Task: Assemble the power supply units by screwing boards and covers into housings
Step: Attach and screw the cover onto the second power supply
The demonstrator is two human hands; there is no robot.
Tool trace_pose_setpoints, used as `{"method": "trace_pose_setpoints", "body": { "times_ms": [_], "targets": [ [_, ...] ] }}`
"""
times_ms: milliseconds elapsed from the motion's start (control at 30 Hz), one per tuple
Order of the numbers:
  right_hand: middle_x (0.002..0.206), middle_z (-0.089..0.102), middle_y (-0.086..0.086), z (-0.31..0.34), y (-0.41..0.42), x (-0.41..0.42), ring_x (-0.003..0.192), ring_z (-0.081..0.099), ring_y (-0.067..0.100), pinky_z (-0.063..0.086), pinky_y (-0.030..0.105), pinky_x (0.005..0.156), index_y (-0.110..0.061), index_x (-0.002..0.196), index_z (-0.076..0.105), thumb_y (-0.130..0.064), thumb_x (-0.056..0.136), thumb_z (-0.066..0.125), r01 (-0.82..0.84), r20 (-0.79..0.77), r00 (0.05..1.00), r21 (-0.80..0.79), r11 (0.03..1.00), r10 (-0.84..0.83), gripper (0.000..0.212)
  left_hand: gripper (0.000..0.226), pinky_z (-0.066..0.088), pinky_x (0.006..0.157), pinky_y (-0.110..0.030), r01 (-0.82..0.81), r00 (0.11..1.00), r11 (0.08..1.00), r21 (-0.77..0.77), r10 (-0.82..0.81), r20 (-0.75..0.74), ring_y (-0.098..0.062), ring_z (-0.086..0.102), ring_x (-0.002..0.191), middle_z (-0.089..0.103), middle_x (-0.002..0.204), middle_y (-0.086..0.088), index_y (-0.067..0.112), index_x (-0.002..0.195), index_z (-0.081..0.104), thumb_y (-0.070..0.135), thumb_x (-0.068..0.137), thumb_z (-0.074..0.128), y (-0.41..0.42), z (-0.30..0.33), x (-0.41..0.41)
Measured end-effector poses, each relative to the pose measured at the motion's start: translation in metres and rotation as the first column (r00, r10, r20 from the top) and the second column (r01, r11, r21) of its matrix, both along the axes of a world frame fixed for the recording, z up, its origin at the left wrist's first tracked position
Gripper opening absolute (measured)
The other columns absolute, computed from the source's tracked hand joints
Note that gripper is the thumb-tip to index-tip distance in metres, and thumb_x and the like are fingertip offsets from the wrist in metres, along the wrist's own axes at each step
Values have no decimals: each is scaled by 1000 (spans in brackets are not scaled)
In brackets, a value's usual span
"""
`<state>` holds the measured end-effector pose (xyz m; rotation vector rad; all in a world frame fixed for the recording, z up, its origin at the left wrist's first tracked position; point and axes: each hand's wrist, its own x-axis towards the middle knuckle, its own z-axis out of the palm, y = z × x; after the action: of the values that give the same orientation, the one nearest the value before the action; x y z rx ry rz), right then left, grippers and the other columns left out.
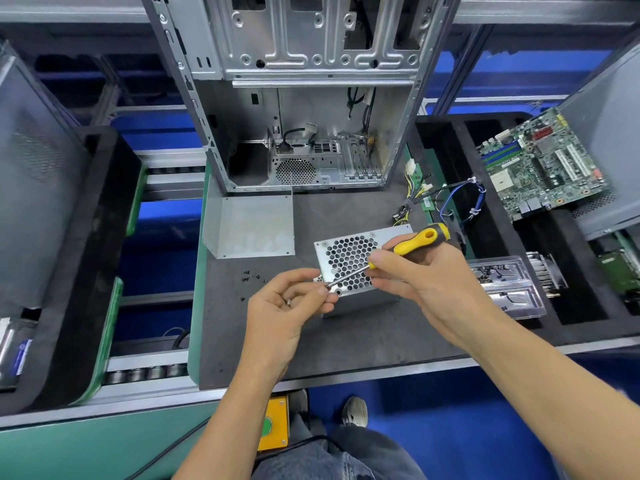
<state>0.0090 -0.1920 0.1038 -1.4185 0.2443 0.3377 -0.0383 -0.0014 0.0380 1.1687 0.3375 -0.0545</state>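
Observation:
A silver power supply unit (349, 258) with a honeycomb grille lies on the dark grey mat (346, 341). My right hand (426, 275) grips a yellow and black screwdriver (415, 242) whose shaft slants down to the left across the grille. My left hand (291, 299) pinches the screwdriver's tip at the unit's near left corner; I cannot tell whether a screw is there. A loose silver cover (252, 226) lies to the left of the unit. Several small black screws (252, 277) are scattered on the mat below it.
An open computer case (311, 98) stands at the back of the mat. A cable bundle (450, 199) trails from the unit to the right. A motherboard (540, 168) leans in the black tray on the right, with clear plastic packs (505, 285) nearer. Grey panels stand at the left.

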Motion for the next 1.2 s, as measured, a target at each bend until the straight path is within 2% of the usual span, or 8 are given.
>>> {"method": "trace_pose_setpoints", "body": {
  "times_ms": [133, 233, 333, 567, 833, 1033, 1133, 1200],
  "targets": [
    [90, 73, 18, 3, 3, 1, 85, 74, 34, 60, 32, 69, 1, 96, 64, -26, 70, 81, 7, -7, 1000, 5, 1000, -7, 41, 16, 59, 71, -26, 20, 1000, 998, -63, -21, -13, -30, 75, 81, 74, 87, -23, 14, 93, 76, 6, 79, 76, -1, 4, -1],
    [83, 74, 12, 4, 6, 0, 81, 74, 34, 60, 34, 66, -5, 89, 65, -21, 83, 76, 37, 16, 999, -31, 999, -36, 21, 23, 59, 71, -26, 40, 998, 997, -73, -43, -39, -31, 75, 84, 75, 91, -21, 16, 93, 78, 24, 72, 80, 0, 3, -1],
    [77, 72, 8, 3, 5, 1, 77, 75, 33, 61, 35, 63, -10, 83, 64, -18, 87, 73, 80, 56, 996, -108, 991, -75, 13, 22, 57, 65, -23, -42, 994, 998, -50, 36, -107, -25, 74, 78, 75, 88, -17, 15, 88, 79, 34, 81, 71, 1, -1, -1],
    [72, 71, 2, 2, 2, 2, 73, 75, 29, 60, 32, 60, -15, 74, 64, -17, 87, 74, 78, 116, 992, -230, 970, -52, 17, 11, 55, 63, -19, 6, 968, 999, -39, -16, -249, -18, 70, 75, 75, 84, -13, 15, 83, 80, 24, 85, 74, 3, -12, -2],
    [74, 71, 4, 7, 5, 1, 73, 75, 23, 63, 38, 64, -6, 84, 63, -19, 85, 75, 41, 179, 984, -347, 937, 23, 18, 39, 56, 71, -24, 58, 968, 998, 21, -51, -244, -18, 69, 75, 75, 82, -13, 12, 93, 78, 39, 64, 84, -1, -13, 2],
    [74, 71, 3, 14, 13, -2, 74, 73, 24, 60, 49, 71, -25, 80, 62, -47, 70, 78, 36, 286, 951, -471, 881, 114, 29, 21, 57, 69, -25, 64, 964, 989, 134, -27, -263, -17, 68, 69, 75, 76, -7, 10, 93, 74, 19, 78, 84, -6, -12, 6],
    [73, 70, -5, 16, 16, -2, 71, 72, 16, 59, 42, 73, -32, 80, 60, -53, 68, 75, 22, 310, 936, -528, 849, 168, 28, 18, 59, 72, -31, 65, 962, 983, 172, -16, -272, -17, 67, 67, 74, 75, -9, 11, 91, 74, 19, 78, 84, -8, -11, 7],
    [71, 70, -9, 16, 17, -2, 68, 71, 11, 57, 28, 70, -30, 78, 59, -49, 71, 76, 23, 328, 922, -571, 820, 203, 27, 17, 58, 74, -34, 68, 963, 979, 190, -15, -271, -16, 67, 66, 74, 76, -12, 11, 91, 74, 19, 79, 83, -8, -10, 7]
  ]
}}
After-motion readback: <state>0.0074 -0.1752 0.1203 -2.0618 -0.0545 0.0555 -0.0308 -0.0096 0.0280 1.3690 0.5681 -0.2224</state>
